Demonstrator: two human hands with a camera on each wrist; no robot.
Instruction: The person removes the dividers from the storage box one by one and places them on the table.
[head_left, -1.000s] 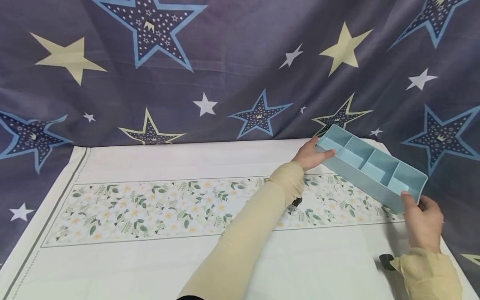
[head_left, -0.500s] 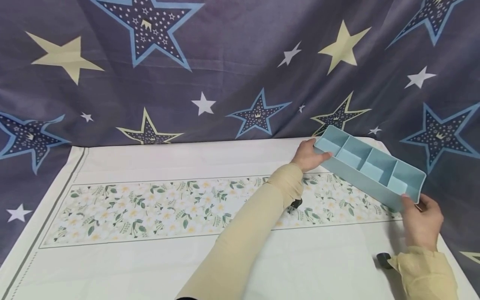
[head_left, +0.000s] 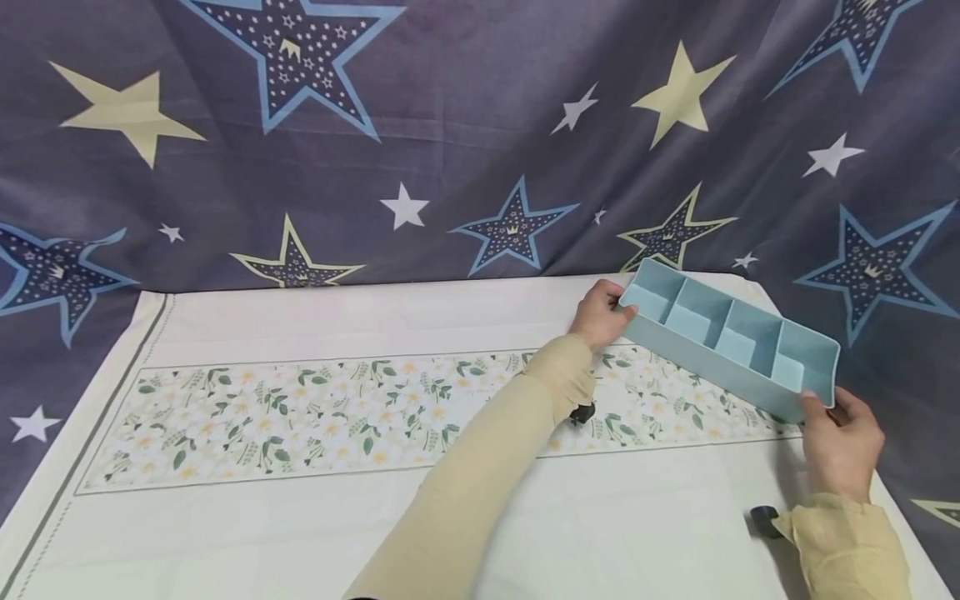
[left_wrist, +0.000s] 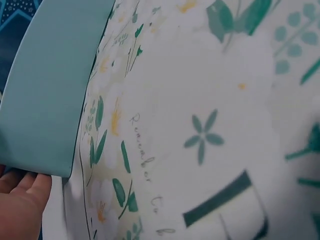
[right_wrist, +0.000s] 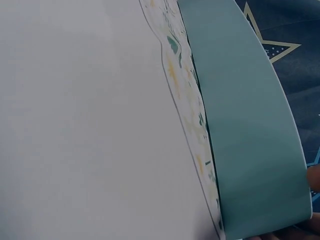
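A light blue organizer box point(head_left: 712, 367) with several compartments in a row lies at a slant over the right end of the floral strip. Its compartments show bare bottoms. My left hand point(head_left: 600, 317) grips the far left end, thumb on the rim. At the near right end my right hand point(head_left: 843, 442) holds the corner, its thumb over the rim and the other fingers behind. The left wrist view has the box's side wall point(left_wrist: 50, 90) with my fingertips point(left_wrist: 35, 187) at its lower end. In the right wrist view the wall point(right_wrist: 255, 120) meets my right fingers point(right_wrist: 314, 177).
A white tablecloth point(head_left: 637, 525) with a printed floral strip point(head_left: 300, 417) covers the table. Behind it hangs a dark star-patterned curtain point(head_left: 450, 100), close to the box's back side. A black camera piece sits at each wrist.
The box's left end has come slightly left and nearer, so the box lies a little less slanted. Both hands keep their hold and move with it.
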